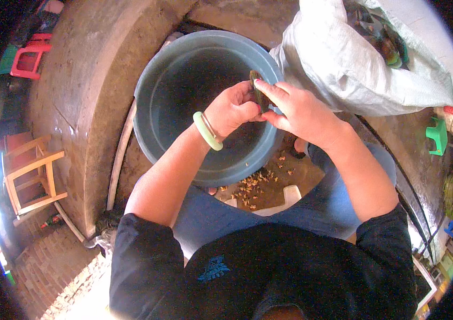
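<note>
Over the right part of a large blue-grey plastic tub, my two hands meet on a dark, narrow shell that looks like a mussel. My left hand, with a pale green bangle at its wrist, is closed around the mussel's left side, thumb toward me. From the other side, my right hand pinches it, index finger along the shell and thumb lower down. Fingers cover much of the mussel. The tub's inside is dark, and what lies at its bottom cannot be made out.
A white woven sack stands open at the upper right with dark greenish mussels inside. Small orange-brown scraps litter the floor between my feet. A concrete ledge runs along the left, near a wooden stool frame.
</note>
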A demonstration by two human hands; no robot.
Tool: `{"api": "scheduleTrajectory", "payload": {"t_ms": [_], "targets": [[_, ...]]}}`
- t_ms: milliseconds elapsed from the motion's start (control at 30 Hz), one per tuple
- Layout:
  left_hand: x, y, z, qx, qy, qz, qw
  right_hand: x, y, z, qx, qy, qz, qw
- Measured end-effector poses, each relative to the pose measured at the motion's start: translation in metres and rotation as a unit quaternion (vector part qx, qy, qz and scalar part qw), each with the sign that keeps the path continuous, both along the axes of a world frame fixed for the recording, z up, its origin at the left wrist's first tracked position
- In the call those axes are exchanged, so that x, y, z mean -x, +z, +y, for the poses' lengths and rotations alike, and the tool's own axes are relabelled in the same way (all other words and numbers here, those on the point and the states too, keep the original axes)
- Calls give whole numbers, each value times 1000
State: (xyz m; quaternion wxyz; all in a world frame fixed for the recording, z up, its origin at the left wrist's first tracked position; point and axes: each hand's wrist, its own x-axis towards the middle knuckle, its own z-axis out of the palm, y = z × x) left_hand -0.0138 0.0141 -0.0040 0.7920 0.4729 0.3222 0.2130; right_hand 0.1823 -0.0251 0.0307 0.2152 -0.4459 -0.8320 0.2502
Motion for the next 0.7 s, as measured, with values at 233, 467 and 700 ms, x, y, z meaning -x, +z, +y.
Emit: {"api": "scheduleTrajectory", "payload": {"t_ms": [233, 467, 700], "targets": [[-1, -1, 5, 97, 77, -51, 991, -4, 3, 3, -4, -8, 20, 1000], [37, -101, 65, -121, 25, 476, 871, -14, -8, 9, -50, -36, -85, 995], [64, -255, 60, -114, -139, 675, 715, -3, -17, 3, 48, 29, -217, 975]]}}
